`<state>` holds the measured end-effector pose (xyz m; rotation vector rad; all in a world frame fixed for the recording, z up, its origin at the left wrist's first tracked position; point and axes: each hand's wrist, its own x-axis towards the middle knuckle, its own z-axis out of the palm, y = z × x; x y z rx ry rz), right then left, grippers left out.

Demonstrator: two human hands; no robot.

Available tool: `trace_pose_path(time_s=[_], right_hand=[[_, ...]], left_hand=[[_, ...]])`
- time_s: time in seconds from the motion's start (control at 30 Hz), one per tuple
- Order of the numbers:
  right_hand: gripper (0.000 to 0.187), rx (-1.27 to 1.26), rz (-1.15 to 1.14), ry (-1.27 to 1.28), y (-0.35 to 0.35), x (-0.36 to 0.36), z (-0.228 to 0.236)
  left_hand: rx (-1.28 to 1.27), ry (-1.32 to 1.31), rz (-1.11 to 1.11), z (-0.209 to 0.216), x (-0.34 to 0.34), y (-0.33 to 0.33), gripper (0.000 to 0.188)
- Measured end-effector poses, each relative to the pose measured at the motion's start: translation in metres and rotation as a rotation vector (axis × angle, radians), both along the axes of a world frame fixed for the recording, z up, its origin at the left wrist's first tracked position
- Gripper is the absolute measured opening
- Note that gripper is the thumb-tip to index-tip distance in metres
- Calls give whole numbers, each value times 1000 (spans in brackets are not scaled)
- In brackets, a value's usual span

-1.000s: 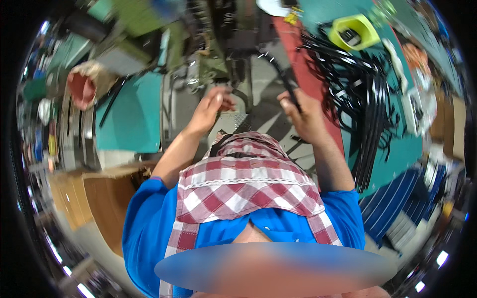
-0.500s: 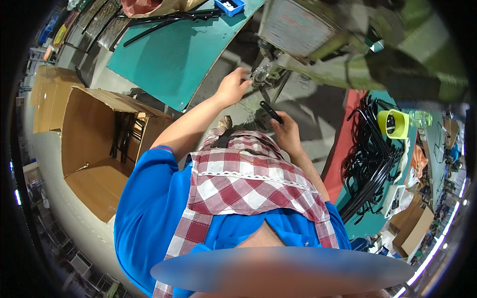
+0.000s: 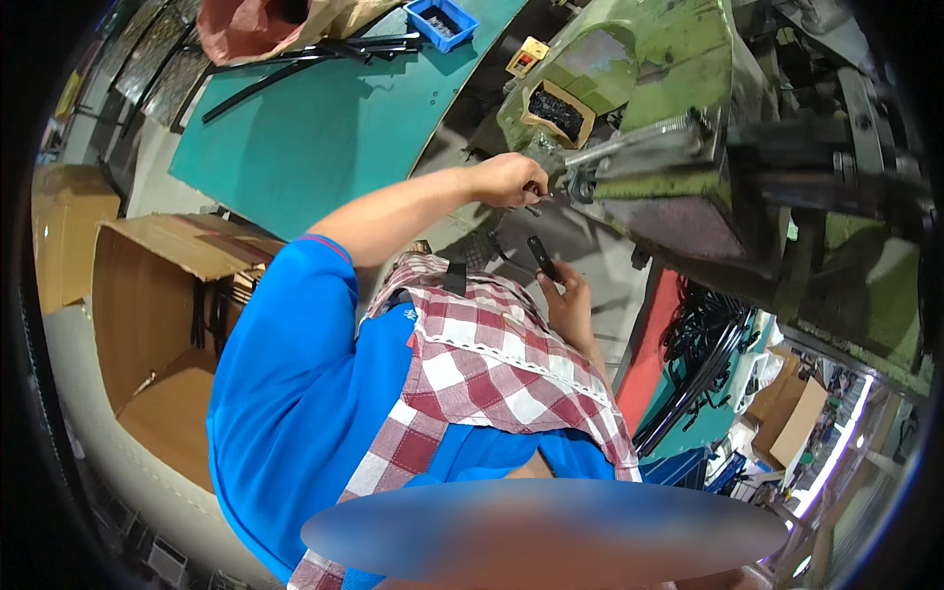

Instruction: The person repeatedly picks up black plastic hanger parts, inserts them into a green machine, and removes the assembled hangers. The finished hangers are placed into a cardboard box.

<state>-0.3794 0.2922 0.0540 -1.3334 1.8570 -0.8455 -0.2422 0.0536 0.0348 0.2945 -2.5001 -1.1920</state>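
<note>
- Here the left hand [image 3: 506,180] reaches far out to the green machine [image 3: 678,108], its fingers curled together and pinching a small part right at the metal fixture [image 3: 575,177] on the machine's near face; the part itself is too small to make out.
- The right hand [image 3: 568,295] stays nearer the body, just above the checked apron [image 3: 492,364], with its fingers closed around a short black strip [image 3: 543,258] that stands up out of the grip.
- The two hands are apart, the left one farther away and a little to the left.
- Left of the machine lies a green counter [image 3: 324,128] with long black strips [image 3: 295,64] and a small blue tray [image 3: 441,20] at its far end.
- An open cardboard box [image 3: 157,295] stands at the left.
- A heap of black strips [image 3: 703,364] lies at the right.
</note>
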Motion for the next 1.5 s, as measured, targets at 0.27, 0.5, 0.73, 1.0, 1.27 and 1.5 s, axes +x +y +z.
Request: trace_pose_path(time_s=[0.27, 0.5, 0.73, 1.0, 1.27, 1.5], right_hand=[[24, -11, -154, 96, -20, 45, 6], [25, 52, -209, 131, -20, 61, 11], [26, 34, -187, 111, -17, 54, 10], [23, -17, -81, 180, -29, 39, 8], [26, -136, 45, 82, -51, 11, -11], [23, -161, 207, 126, -76, -7, -21]], left_hand=[[-516, -344, 275, -30, -60, -129, 16], [-557, -775, 175, -52, -92, -163, 27], [-541, -689, 262, -59, -94, -165, 24], [-489, -482, 456, -49, -73, -157, 20], [-27, -242, 502, -38, -26, -90, 22], [790, -125, 571, -50, 22, -79, 22]])
